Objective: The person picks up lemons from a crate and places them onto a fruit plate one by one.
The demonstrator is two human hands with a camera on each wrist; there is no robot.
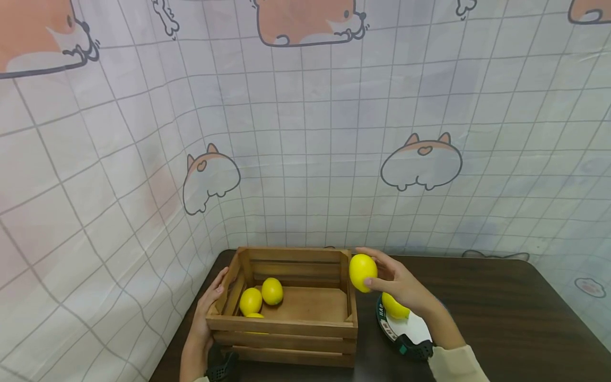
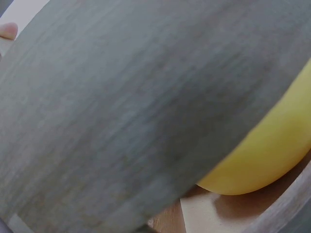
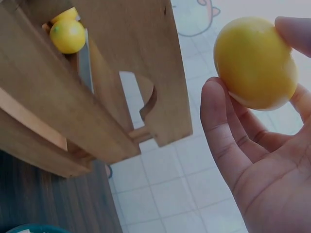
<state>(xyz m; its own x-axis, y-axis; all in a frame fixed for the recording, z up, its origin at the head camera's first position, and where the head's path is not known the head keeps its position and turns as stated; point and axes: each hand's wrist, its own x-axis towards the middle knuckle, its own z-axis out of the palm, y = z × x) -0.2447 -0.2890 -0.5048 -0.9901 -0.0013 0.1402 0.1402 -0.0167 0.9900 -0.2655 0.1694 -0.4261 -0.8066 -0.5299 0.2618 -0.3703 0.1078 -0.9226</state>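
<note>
My right hand holds a yellow lemon between thumb and fingers, in the air just beyond the right end of a slatted wooden crate. In the right wrist view the fingertips pinch the same lemon from the sides. My left hand rests along the crate's left side, its fingers fairly straight against the wood. Inside the crate, toward the left, lie lemons, one partly hidden by the front slat. A wooden surface fills most of the left wrist view, with a lemon beyond it.
Right of the crate, under my right forearm, stands a white plate with a dark lettered rim. Another lemon lies on it. Both stand on a dark wooden table. A patterned curtain hangs behind and to the left.
</note>
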